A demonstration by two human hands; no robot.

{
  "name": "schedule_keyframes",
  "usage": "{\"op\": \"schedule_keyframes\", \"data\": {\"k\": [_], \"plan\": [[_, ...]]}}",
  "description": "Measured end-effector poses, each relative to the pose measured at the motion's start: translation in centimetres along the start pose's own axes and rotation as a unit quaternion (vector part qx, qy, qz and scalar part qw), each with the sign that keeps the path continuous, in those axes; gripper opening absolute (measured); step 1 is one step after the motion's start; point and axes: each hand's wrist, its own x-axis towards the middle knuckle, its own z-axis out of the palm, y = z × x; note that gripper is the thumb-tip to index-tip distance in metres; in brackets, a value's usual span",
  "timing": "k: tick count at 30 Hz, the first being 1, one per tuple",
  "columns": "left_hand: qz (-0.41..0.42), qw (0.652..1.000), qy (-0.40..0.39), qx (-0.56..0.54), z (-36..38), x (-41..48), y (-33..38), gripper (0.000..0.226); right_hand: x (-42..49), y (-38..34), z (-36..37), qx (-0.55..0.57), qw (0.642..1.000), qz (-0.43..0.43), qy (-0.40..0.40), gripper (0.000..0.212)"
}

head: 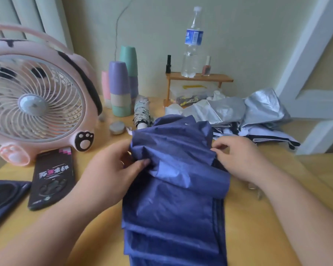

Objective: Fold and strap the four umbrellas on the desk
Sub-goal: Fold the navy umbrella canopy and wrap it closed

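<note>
Head view: I see navy blue fabric folding umbrella (173, 169) lying mid yellow desk (244, 237), canopy loose. Left hand (112, 169) grips bunched pleats, right hand (238, 158) pinches canopy edge. My advice: flatten each pleat same direction, wrap tight round shaft before strapping.

On the desk (277, 179), the fan (35, 100) stands left of the nearest umbrella (173, 198), the shelf (215, 77) behind.
</note>
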Motion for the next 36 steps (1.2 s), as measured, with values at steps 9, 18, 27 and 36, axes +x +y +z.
{"op": "schedule_keyframes", "data": {"k": [9,18,27,36], "plan": [[-0.001,0.987,0.077,-0.14,0.7,0.1,0.4,0.012,-5.4,-5.6,-5.5,0.264,0.952,0.057,-0.146,0.076],[-0.001,0.973,0.064,-0.221,0.8,0.2,1.0,0.025,-6.8,-5.7,-4.4,0.5,0.86,0.008,-0.1,0.093],[-0.015,0.998,0.052,-0.035,0.3,0.8,0.0,0.016,-5.6,-4.8,-3.2,0.641,0.765,-0.049,0.025,0.043],[0.016,1.0,-0.003,0.011,-0.4,0.3,0.4,0.031,-5.3,-3.5,-1.4,0.537,0.839,-0.086,0.004,0.031]]}}
